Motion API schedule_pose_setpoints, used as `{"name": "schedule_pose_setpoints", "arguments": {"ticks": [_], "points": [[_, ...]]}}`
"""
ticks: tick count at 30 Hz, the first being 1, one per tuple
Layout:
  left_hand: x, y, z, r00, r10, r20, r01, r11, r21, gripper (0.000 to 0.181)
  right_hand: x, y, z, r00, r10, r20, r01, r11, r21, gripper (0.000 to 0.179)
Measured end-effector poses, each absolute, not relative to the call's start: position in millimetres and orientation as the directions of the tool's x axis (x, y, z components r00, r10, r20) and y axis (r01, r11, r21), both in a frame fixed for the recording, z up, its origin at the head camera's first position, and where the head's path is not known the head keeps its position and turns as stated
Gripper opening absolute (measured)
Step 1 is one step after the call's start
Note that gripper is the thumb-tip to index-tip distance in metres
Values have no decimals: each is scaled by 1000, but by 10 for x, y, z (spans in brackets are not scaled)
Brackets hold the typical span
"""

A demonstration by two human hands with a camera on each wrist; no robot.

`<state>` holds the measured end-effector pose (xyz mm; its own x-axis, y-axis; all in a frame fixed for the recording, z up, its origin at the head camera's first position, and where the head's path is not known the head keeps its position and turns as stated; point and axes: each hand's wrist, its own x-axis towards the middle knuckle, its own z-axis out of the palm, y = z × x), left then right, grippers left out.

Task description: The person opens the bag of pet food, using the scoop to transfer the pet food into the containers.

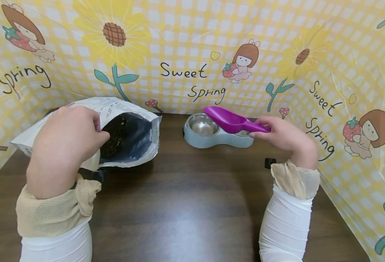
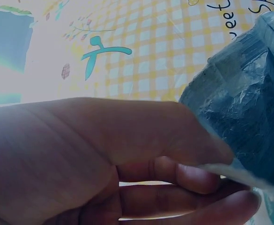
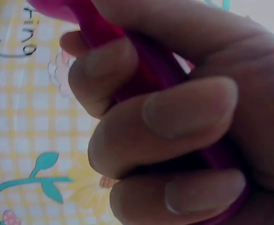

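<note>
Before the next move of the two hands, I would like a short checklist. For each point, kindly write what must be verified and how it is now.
1. Bag mouth open: ok, dark contents show inside.
2. Left hand pinching the bag's edge: ok.
3. Right hand holding the purple scoop by its handle: ok.
4. Scoop at the bag mouth: not ok, it is apart, over by the double bowl.
5. Left basin bare: ok, metal shows.
6. Right basin bare: cannot tell, mostly hidden.
</note>
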<state>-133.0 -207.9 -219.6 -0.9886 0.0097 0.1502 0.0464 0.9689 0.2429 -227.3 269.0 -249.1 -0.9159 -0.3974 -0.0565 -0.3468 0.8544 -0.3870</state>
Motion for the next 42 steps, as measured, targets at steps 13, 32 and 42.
{"name": "schedule_pose_setpoints", "arguments": {"ticks": [13, 32, 42], "points": [[-1329, -2064, -2189, -988, 20, 153, 57, 969, 239, 30, -2008, 2174, -2316, -880, -468, -82, -399, 822, -407, 27], [-1357, -2078, -2216, -989, 53, 136, 82, 973, 216, 24, -1741, 1537, -2241, -732, -679, 57, -648, 668, -365, 12], [-1408, -2079, -2199, -997, 77, 30, 81, 975, 207, 18, -1790, 733, -2462, -714, -699, 51, -675, 666, -317, 11]]}}
